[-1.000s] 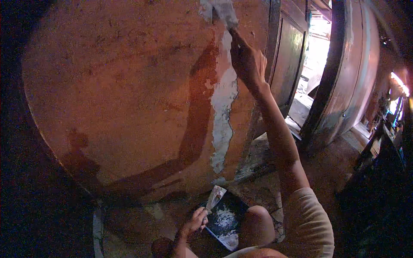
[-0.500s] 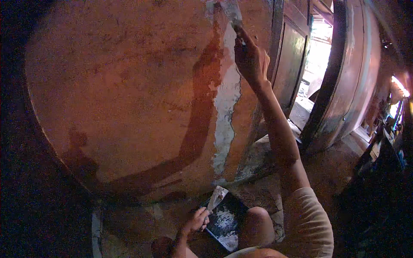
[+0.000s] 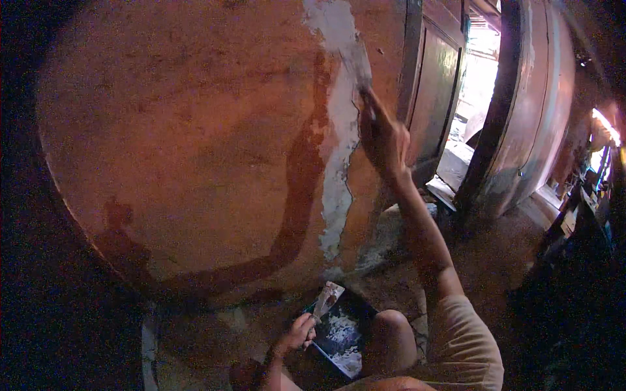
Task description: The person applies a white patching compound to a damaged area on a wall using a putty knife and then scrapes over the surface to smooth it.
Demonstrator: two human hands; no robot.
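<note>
Up on the orange wall (image 3: 195, 117), far side of the scene, the right hand (image 3: 386, 140) grasps a scraper (image 3: 364, 70), its thin blade laid along the right edge of a ragged white filler strip (image 3: 336, 208); arm stretched out, likely so the blade sits flat at that height. Near and low, the left hand (image 3: 298, 331) is closed around a second scraper (image 3: 328, 298), smeared blade pointing up and away over the far-left edge of a black tray (image 3: 358, 306), probably so drips land there. Tray holds smeared white filler (image 3: 343, 331) and lies just left of the bent right knee (image 3: 391, 329), presumably for easy reach. Both handles mostly hidden by fingers; can't tell if the left hand also grips the tray rim. Right scraper's blade nearly blends into the strip, so its contact edge is hard to make out. Strip's top is cut off by the upper edge; tray's near end partly lost behind leg and clothing. Arm shadow (image 3: 293, 195) darkens the wall left of the strip. Doorway (image 3: 479, 85) at right blown out; clutter (image 3: 587, 202) far right too dark to identify.
</note>
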